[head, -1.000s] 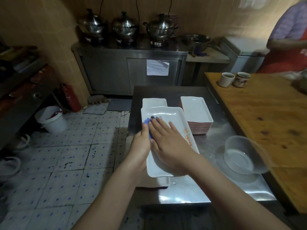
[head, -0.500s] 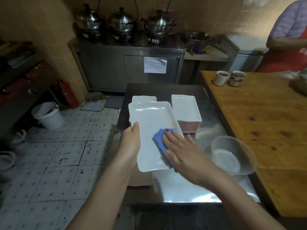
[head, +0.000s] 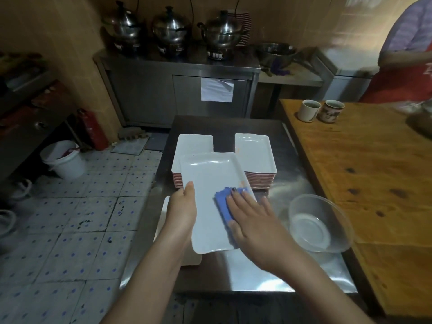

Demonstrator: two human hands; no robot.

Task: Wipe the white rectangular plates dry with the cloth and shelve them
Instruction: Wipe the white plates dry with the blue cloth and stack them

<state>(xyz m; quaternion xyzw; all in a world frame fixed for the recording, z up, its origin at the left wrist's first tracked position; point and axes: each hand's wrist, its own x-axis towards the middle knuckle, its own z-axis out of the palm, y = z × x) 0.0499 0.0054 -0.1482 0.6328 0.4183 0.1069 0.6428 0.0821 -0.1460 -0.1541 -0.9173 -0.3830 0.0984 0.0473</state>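
Plate (head: 210, 183) is held tilted over the steel table (head: 233, 277), just in front of two plate stacks (head: 253, 153).
Left hand (head: 183, 206) grips the plate's left long edge, thumb on the rim and fingers hidden beneath. This is probably a brace, so wiping pressure does not shift the plate.
Right hand (head: 254, 220) lies flat with its fingers nearly straight and presses the blue cloth (head: 222, 206) onto the plate's right half.
Wiping is under way; shelving is not yet begun.
I cannot tell which stack is dry.
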